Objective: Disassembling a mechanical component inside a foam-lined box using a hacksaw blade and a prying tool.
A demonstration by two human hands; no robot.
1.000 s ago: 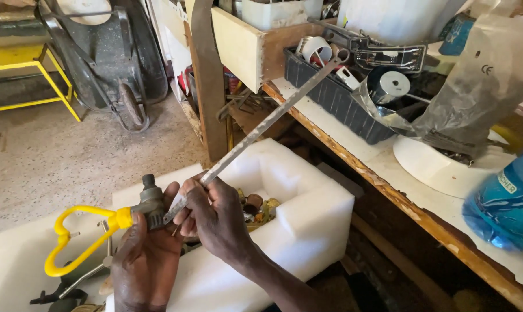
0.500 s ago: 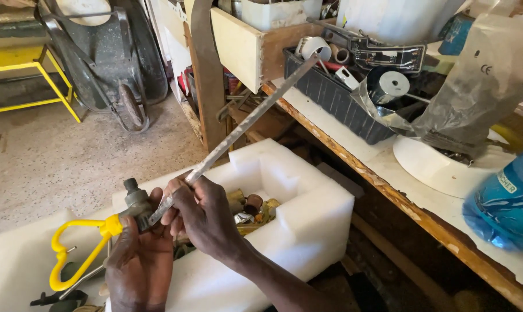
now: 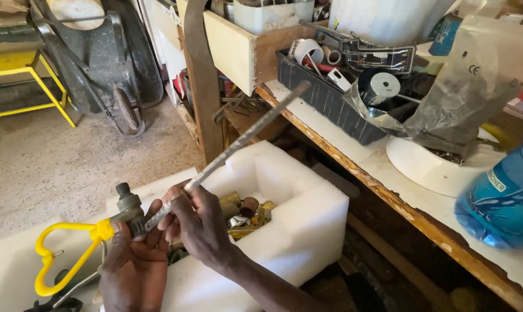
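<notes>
low centre of frame, left hand [image 3: 131,268] clamped on grey metal valve w/ yellow butterfly handle [image 3: 102,231], right hand [image 3: 200,222] closed round lower end of long grey metal rod [image 3: 244,138], its long axis running up-right toward counter [image 3: 354,150], tip at valve, over white foam box [image 3: 296,225].

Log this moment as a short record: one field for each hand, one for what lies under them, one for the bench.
left hand: grips a grey metal valve with a yellow butterfly handle
right hand: holds the lower end of a long metal file, its tip against the valve
below: white foam block, its hollow full of small brass fittings
bench: dark plastic tray of tape rolls, blue bottle
</notes>
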